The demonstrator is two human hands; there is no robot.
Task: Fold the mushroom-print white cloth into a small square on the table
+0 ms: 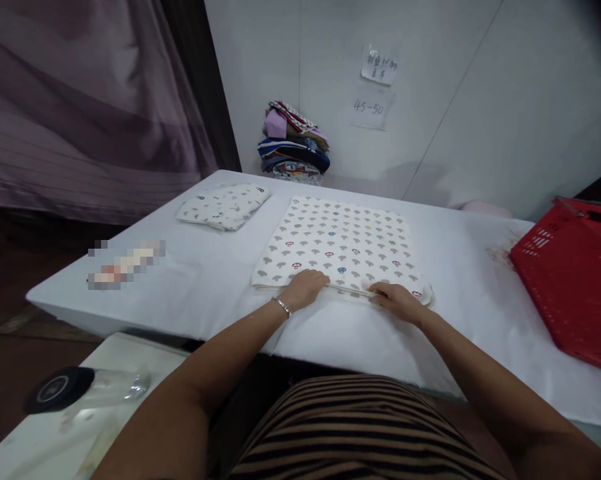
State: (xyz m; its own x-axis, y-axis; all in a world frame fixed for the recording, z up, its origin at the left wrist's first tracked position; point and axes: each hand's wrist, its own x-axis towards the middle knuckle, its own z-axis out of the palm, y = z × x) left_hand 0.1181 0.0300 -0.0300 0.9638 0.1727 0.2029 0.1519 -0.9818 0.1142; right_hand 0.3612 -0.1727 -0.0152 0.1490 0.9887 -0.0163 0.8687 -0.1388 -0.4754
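A white cloth printed with small mushrooms [343, 240] lies folded flat in a square on the white table [200, 280]. My left hand [306, 288], with a silver bracelet on its wrist, rests on the cloth's near edge with the fingers curled down onto it. My right hand [398, 300] lies on the same near edge further right, fingers pressed together against the fabric. Whether either hand pinches the edge or only presses it I cannot make out.
A second folded cloth of the same print [224, 205] lies at the table's far left. A stack of folded coloured fabrics [293, 143] stands against the wall. A red plastic basket [573, 280] sits at the right. Two paper notes [378, 67] hang on the wall. A clear bottle with black cap [88, 389] lies on a side surface.
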